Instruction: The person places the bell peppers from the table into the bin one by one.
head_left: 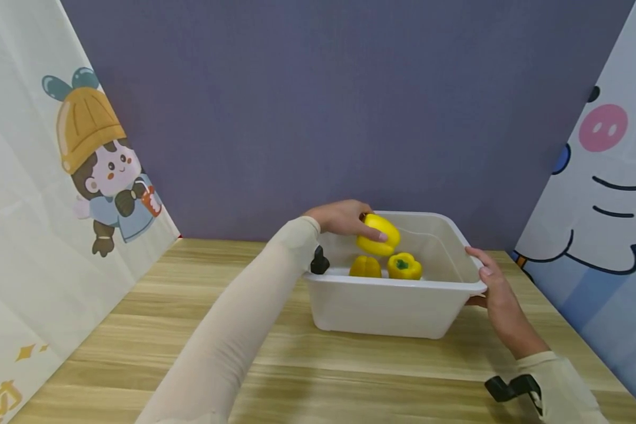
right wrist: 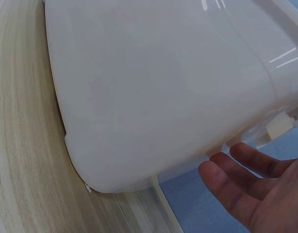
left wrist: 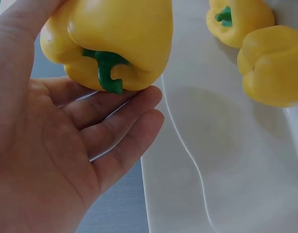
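Note:
My left hand [head_left: 344, 217] holds a yellow bell pepper [head_left: 380, 235] over the white plastic bin [head_left: 381, 306], thumb on one side and fingers on the other. In the left wrist view the pepper's green stem [left wrist: 109, 73] points toward the palm. Two more yellow bell peppers lie on the bin's floor: one pepper [head_left: 405, 267] shows its green stem, the other pepper [head_left: 365, 267] sits just left of it. My right hand [head_left: 500, 294] grips the bin's right rim, thumb over the edge and fingers underneath. Its fingertips [right wrist: 214, 174] lie near the bin's outer wall in the right wrist view.
The bin stands on a wood-grain table [head_left: 244, 365]. Behind it rises a dark grey-blue panel [head_left: 318, 118]. Printed cartoon sheets flank both sides, a left sheet [head_left: 21, 176] and a right sheet [head_left: 604, 224]. A black strap piece [head_left: 514, 388] sticks out at the right sleeve.

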Action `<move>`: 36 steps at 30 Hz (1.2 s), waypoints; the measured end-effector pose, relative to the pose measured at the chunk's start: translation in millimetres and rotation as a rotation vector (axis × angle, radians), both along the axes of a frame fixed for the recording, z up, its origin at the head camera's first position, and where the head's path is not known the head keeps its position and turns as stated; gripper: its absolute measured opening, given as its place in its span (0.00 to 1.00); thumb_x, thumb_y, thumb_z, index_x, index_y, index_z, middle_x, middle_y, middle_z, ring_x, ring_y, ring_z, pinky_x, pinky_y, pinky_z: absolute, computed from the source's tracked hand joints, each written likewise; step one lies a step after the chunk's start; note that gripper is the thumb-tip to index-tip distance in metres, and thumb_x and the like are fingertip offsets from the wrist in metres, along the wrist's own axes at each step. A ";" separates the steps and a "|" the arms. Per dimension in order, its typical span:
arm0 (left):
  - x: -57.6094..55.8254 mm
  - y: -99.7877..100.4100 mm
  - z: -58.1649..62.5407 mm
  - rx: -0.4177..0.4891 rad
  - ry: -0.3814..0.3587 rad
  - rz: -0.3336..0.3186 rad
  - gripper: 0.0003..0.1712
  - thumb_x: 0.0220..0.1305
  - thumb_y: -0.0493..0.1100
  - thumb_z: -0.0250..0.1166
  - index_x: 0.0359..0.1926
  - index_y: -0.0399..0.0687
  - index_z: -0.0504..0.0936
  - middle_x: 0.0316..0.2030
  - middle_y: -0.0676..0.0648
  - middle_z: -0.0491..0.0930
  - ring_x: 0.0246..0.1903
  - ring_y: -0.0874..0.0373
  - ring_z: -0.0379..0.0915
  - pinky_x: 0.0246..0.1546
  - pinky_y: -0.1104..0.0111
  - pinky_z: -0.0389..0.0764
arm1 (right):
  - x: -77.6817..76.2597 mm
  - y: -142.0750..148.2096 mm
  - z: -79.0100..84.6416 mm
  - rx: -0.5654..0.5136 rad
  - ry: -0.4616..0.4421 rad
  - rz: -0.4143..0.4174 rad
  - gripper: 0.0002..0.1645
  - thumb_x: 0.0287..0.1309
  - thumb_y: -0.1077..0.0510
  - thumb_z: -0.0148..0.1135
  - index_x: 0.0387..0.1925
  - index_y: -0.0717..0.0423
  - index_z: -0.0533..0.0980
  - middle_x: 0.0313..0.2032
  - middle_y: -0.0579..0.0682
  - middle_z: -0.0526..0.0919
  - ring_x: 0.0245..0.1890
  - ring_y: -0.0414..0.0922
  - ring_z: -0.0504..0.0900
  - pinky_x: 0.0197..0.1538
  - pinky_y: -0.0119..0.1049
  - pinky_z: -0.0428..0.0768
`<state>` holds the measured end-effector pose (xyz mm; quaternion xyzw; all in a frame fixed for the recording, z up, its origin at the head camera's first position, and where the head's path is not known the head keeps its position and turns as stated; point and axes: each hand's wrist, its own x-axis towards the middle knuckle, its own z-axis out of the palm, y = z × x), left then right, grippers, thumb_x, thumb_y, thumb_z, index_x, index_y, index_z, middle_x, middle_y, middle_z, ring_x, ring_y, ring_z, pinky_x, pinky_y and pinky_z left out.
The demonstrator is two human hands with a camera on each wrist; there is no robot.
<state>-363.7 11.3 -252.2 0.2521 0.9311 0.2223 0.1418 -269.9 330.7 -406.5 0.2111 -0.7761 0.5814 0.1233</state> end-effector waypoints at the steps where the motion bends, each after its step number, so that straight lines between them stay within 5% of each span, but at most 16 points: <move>1: 0.2 0.5 0.0 -0.002 -0.001 -0.002 0.37 0.54 0.73 0.69 0.54 0.53 0.77 0.44 0.53 0.80 0.45 0.55 0.75 0.50 0.61 0.75 | -0.4 0.2 -0.4 0.002 -0.001 0.001 0.32 0.79 0.47 0.24 0.78 0.47 0.51 0.58 0.53 0.63 0.45 0.40 0.75 0.39 0.38 0.81; 14: 3.3 5.9 4.5 -0.049 -0.005 -0.026 0.40 0.54 0.73 0.68 0.58 0.53 0.76 0.45 0.54 0.79 0.50 0.52 0.74 0.51 0.62 0.74 | -0.5 -0.2 -0.3 -0.003 -0.006 -0.006 0.31 0.79 0.47 0.24 0.78 0.47 0.51 0.58 0.54 0.64 0.45 0.40 0.74 0.39 0.37 0.80; 20: 2.6 6.6 5.5 -0.023 -0.036 -0.057 0.45 0.55 0.72 0.69 0.66 0.53 0.74 0.54 0.54 0.77 0.56 0.55 0.72 0.60 0.59 0.71 | 0.2 -0.4 -0.7 0.020 -0.004 -0.013 0.31 0.79 0.46 0.24 0.78 0.46 0.49 0.59 0.54 0.63 0.46 0.40 0.74 0.39 0.38 0.80; 36: 7.1 3.8 13.4 0.075 -0.079 -0.085 0.32 0.63 0.63 0.67 0.62 0.54 0.76 0.55 0.54 0.78 0.49 0.60 0.77 0.52 0.64 0.78 | -0.6 -2.3 0.1 -0.002 -0.019 -0.002 0.32 0.79 0.45 0.24 0.78 0.46 0.50 0.58 0.56 0.64 0.46 0.39 0.75 0.39 0.38 0.81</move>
